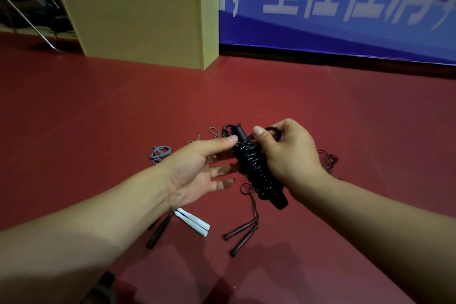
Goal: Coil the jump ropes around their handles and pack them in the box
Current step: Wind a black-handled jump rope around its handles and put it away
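black rope bundle [256,170], coiled round its handles, is held above the red floor [98,111]. right hand [286,153] grips it; left hand [197,170], fingers loosely spread, pinches the top. tuck the last loop snugly so the coils hold.

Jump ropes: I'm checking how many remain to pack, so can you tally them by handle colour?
Black, coiled, held in both hands: 1
Black, on floor: 1
White: 1
Dark brown: 1
Total: 4
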